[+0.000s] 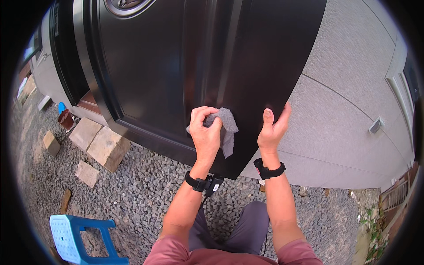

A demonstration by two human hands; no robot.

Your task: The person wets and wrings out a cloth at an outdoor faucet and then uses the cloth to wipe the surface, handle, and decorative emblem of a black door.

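Observation:
A black panelled door (145, 73) stands swung outward in front of me, with raised mouldings and a round ornament at its top. Pinched in my left hand (207, 135) is a grey terry cloth (228, 127), pressed against the lower part of the door. One end of the cloth hangs below my fingers. My right hand (273, 127) grips the door's free edge, thumb on the face and fingers around the far side. Both wrists wear black straps.
Grey gravel (145, 185) covers the ground. Left are cut stone blocks (106, 145), a brown bucket (66, 119) and a blue plastic stool (68, 237) on its side. A grey textured wall (344, 99) with a small vent cover (376, 126) rises at right.

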